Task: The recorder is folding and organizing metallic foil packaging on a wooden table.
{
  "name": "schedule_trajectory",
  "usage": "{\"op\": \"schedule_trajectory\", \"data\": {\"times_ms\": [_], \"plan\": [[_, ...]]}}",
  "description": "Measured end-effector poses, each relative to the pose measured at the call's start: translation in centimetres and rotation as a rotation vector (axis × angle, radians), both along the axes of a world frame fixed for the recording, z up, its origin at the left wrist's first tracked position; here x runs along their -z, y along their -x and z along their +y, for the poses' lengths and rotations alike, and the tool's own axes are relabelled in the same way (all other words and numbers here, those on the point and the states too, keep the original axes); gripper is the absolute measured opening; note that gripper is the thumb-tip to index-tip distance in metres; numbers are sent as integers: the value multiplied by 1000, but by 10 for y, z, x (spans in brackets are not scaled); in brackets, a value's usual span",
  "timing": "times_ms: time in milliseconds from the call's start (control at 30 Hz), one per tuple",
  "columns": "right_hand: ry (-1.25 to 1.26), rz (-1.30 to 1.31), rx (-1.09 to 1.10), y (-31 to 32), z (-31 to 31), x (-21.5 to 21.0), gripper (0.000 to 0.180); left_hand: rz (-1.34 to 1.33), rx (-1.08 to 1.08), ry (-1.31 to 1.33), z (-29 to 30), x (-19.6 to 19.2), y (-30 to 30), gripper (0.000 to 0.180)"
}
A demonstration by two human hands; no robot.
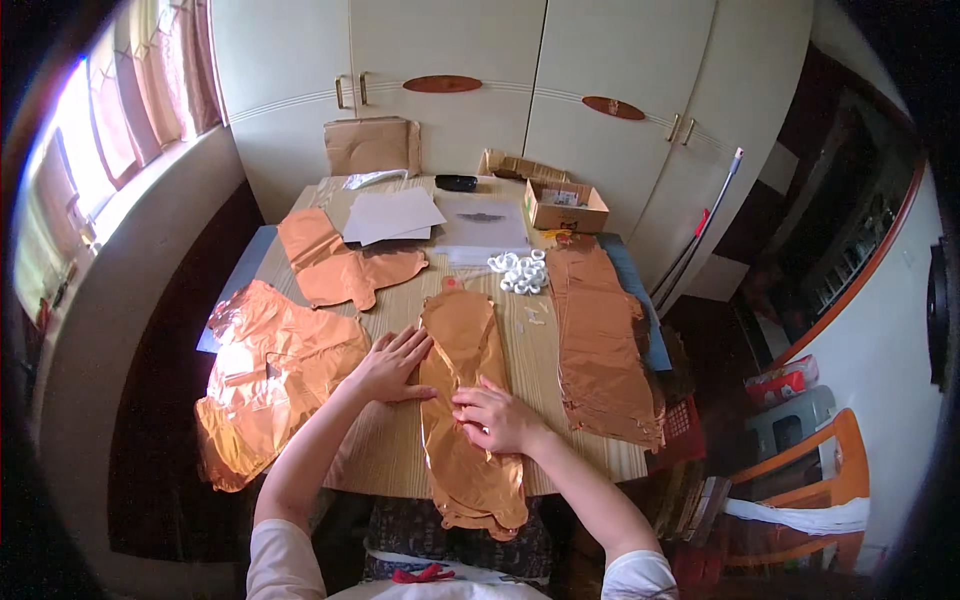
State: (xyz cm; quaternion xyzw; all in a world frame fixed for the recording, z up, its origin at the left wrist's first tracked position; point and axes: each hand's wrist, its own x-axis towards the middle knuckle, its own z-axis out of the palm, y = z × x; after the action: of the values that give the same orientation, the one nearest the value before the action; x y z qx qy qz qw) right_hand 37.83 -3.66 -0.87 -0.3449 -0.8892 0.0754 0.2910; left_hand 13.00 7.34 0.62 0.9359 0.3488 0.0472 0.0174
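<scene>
A long, flat rose-gold foil balloon [465, 380] lies lengthwise on the wooden table [385, 450], its near end hanging over the front edge. My left hand [392, 365] rests flat with spread fingers on the balloon's left edge and the table beside it. My right hand [497, 416] presses down on the balloon's middle with fingers curled, pinching the foil. To the left lies a crumpled pile of the same foil balloons [265, 375]. A flat stack of foil balloons [603, 345] lies to the right.
Another foil piece [340, 265] lies further back on the left. White sheets of paper [395, 215], a clear plastic sleeve [482, 225], a small cardboard box [565, 208], several small white rings [520, 272] and a black object [456, 183] sit at the far end. Cream cupboards stand behind; an orange chair [830, 480] is at right.
</scene>
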Motion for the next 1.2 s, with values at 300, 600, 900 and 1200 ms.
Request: {"op": "schedule_trajectory", "data": {"times_ms": [300,600,900,1200], "plan": [[60,4,8,0,0,5,20,45,-75,96,14,-7,-5,125],[64,-83,19,1,0,-5,20,102,-72,44,19,-3,-8,128],[-33,-333,-17,34,-5,-47,29,147,-72,38,22,-1,-6,129],[-10,-287,-59,53,-41,-4,41,135,-83,89,19,-7,-10,130]]}}
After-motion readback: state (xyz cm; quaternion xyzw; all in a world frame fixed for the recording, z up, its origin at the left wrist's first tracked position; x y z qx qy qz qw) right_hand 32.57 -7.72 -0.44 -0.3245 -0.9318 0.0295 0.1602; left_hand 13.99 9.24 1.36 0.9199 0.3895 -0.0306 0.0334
